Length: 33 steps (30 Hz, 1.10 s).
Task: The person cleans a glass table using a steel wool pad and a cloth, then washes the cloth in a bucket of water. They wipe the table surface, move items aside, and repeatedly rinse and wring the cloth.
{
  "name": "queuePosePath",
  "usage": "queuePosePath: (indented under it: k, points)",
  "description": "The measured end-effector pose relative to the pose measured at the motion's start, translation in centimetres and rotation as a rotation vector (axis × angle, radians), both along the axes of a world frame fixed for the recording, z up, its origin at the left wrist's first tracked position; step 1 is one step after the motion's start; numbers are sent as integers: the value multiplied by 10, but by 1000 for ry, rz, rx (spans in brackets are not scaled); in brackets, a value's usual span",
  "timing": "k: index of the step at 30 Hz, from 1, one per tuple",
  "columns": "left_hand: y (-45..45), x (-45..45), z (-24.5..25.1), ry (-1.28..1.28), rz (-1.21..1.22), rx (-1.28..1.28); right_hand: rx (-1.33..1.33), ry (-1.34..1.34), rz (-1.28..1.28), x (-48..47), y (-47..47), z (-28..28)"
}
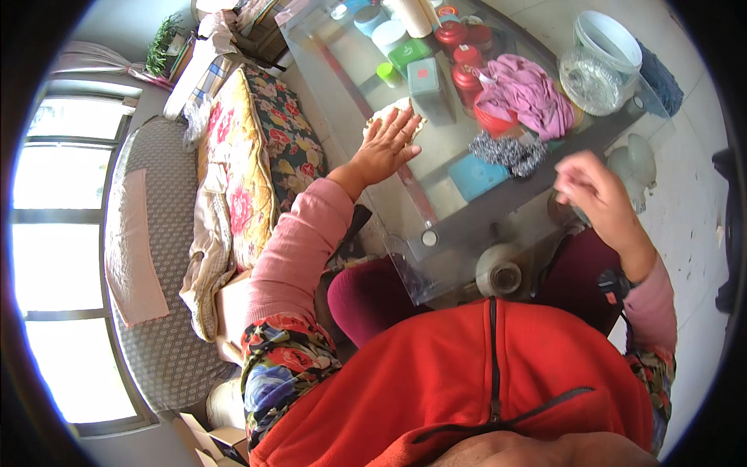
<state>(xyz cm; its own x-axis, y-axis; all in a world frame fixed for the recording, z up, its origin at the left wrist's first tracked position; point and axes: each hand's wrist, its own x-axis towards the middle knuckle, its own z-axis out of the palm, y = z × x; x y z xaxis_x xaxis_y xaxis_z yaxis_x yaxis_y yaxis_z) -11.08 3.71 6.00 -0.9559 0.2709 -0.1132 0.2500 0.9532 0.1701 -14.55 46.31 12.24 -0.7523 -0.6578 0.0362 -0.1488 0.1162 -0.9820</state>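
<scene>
My left hand (390, 140) lies flat with fingers stretched over a crumpled white cloth (402, 105), pressing it to the glass tabletop (435, 152). Much of the cloth is hidden under the palm. Just ahead of those fingers stands a lidded grey plastic container (430, 87). My right hand (595, 187) hovers by the table's right-hand edge, slightly blurred, its fingers loosely curled with nothing visible in them. Nearest to it are a grey metallic scrubber-like bundle (508, 153) and a light-blue flat item (478, 176).
Red-lidded jars (467, 79), a green-lidded box (408, 53) and a pink cloth (528, 96) on a red bowl (496, 119) crowd the far side. A clear ribbed bowl (590, 82) leans by a white bucket (610, 41). A glass jar (499, 271) shows beneath the tabletop. A floral-covered bed (286, 134) stands left.
</scene>
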Motion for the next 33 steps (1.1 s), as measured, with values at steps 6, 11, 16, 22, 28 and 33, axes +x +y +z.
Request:
queuePosePath:
  k: [6,11,16,22,28,33]
  points:
    - [-45,-100,-18,26,110,52,370,268,-286,-36,74,-34]
    - [-94,-177,-28,-25,230,19,387,304,-311,-68,77,-49]
    - [-170,-236,-42,-40,303,-64,393,281,-269,-89,66,-61]
    - [-239,-239,-53,108,269,-157,320,295,-398,-101,64,-78]
    - [-207,-183,-51,160,160,-341,252,355,-388,-102,63,-81]
    - [-84,-78,-39,65,245,75,231,368,-368,-100,61,-78]
